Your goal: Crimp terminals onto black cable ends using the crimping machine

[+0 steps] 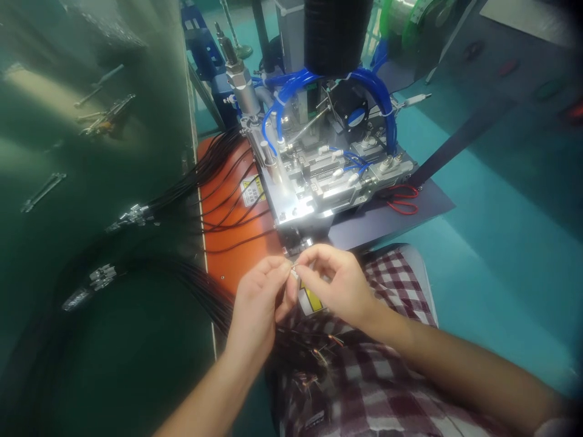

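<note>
My left hand (pixel 259 297) and my right hand (pixel 337 282) meet in front of the machine, both closed in a pinch. Between the fingertips shows a thin, pale wire end (pixel 294 267); the fingers hide most of it. Below my hands, a bundle of black cables (pixel 291 346) lies across the checkered cloth on my lap. Bare copper strands (pixel 321 355) stick out from the cable ends. Just beyond my fingers stands the metal machine (pixel 314 194), with blue air tubes (pixel 291 91) curving over it.
An orange plate (pixel 237 224) with a warning label (pixel 252 190) lies left of the machine, crossed by black cables. Cable bundles with metal-coloured connectors (pixel 104 276) rest on the dark green table (pixel 146 364). A red cord loop (pixel 405 200) hangs at the machine's right.
</note>
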Motion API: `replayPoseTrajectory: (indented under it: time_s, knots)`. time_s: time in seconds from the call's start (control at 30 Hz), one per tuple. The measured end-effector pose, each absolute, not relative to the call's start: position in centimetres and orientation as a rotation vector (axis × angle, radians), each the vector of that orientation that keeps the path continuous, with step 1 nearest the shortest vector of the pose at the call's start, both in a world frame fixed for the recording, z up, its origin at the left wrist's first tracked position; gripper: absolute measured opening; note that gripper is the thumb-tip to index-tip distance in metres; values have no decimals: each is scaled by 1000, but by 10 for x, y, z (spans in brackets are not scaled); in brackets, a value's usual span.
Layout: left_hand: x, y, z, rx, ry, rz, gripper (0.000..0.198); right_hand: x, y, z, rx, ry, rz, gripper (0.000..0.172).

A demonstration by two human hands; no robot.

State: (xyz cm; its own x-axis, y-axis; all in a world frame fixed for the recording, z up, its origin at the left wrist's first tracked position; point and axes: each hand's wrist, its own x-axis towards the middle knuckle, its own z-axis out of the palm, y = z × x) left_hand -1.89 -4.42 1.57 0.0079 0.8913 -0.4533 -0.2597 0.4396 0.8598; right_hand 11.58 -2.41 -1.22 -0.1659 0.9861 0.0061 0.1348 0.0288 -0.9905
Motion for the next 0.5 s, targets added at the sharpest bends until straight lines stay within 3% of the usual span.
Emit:
replayPoseTrajectory:
  time_s: [0.5]
  knots:
    - [-18, -45, 14, 681, 1249, 996, 21, 117, -21, -12, -1176, -1452, 1203, 4]
